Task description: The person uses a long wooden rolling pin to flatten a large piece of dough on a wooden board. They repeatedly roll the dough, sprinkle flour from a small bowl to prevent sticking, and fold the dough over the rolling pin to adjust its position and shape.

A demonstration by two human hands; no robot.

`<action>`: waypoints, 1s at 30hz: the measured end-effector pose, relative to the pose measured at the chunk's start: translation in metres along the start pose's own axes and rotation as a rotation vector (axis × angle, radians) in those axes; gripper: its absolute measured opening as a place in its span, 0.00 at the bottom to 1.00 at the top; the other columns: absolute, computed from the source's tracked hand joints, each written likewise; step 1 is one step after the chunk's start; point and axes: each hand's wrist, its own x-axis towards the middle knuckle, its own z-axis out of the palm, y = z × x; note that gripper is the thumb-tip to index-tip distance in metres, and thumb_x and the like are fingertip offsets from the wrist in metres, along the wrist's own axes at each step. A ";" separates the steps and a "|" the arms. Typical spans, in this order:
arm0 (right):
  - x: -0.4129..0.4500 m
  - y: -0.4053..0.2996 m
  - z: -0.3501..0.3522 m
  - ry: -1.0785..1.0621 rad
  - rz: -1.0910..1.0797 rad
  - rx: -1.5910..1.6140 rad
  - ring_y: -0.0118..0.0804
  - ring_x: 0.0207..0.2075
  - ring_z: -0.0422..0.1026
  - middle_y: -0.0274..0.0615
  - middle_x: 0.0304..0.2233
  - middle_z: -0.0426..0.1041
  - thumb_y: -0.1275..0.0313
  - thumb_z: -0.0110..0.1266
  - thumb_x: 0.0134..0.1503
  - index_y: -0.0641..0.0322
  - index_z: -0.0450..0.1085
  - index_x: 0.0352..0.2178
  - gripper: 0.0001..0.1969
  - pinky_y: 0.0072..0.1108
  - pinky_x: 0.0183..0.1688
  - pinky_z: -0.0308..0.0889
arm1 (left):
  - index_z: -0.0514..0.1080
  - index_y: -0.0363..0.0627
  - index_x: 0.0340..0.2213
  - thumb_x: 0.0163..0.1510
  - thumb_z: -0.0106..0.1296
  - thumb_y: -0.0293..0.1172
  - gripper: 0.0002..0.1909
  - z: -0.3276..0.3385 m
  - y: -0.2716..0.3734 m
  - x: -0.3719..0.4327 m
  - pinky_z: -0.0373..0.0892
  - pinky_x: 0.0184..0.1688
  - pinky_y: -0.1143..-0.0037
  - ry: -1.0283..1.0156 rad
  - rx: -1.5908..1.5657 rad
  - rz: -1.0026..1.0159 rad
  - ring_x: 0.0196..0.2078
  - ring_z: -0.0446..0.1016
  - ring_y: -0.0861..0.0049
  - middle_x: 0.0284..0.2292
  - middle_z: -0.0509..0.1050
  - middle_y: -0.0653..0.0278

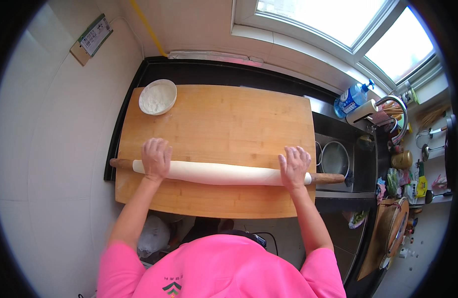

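Observation:
A long wooden rolling pin lies across a wooden board, with a sheet of pale dough wrapped around it. Both bare wooden ends of the pin stick out past the dough. My left hand rests on the dough roll near its left end, fingers pointing away from me. Near the right end, my right hand lies on the roll, its fingers slightly bent and raised beyond it. Neither hand's fingers wrap around the pin. A white bowl of flour stands on the board's far left corner.
A sink holding a metal pot lies right of the board. Beyond it stand a blue pump bottle and a curved faucet. Another wooden board and utensils are at the right. A wall borders the left side.

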 end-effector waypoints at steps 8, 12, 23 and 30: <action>0.008 -0.102 0.043 -0.086 -0.098 0.146 0.43 0.39 0.68 0.43 0.33 0.72 0.50 0.55 0.51 0.62 0.70 0.41 0.26 0.32 0.47 0.60 | 0.72 0.44 0.27 0.52 0.52 0.46 0.16 0.062 0.107 0.016 0.67 0.41 0.67 -0.355 -0.069 0.033 0.36 0.75 0.65 0.31 0.76 0.59; 0.076 -0.092 0.057 -0.205 -0.016 0.113 0.42 0.38 0.69 0.45 0.30 0.73 0.49 0.53 0.53 0.60 0.70 0.31 0.22 0.32 0.45 0.60 | 0.72 0.45 0.22 0.57 0.47 0.44 0.17 0.095 0.086 0.073 0.65 0.36 0.66 -0.173 -0.130 -0.045 0.28 0.74 0.61 0.24 0.75 0.58; 0.079 -0.036 0.051 -0.143 -0.031 0.118 0.48 0.29 0.71 0.46 0.24 0.73 0.52 0.54 0.54 0.61 0.68 0.30 0.20 0.33 0.35 0.64 | 0.71 0.43 0.19 0.54 0.51 0.49 0.21 0.058 0.007 0.067 0.66 0.33 0.62 -0.238 -0.017 -0.041 0.27 0.73 0.56 0.22 0.74 0.53; -0.095 -0.052 -0.014 -0.202 -0.190 0.107 0.45 0.35 0.69 0.47 0.30 0.71 0.51 0.57 0.48 0.65 0.70 0.45 0.30 0.34 0.42 0.61 | 0.72 0.42 0.33 0.48 0.54 0.49 0.21 -0.017 0.062 -0.101 0.63 0.38 0.67 -0.246 0.007 0.065 0.34 0.69 0.63 0.28 0.71 0.58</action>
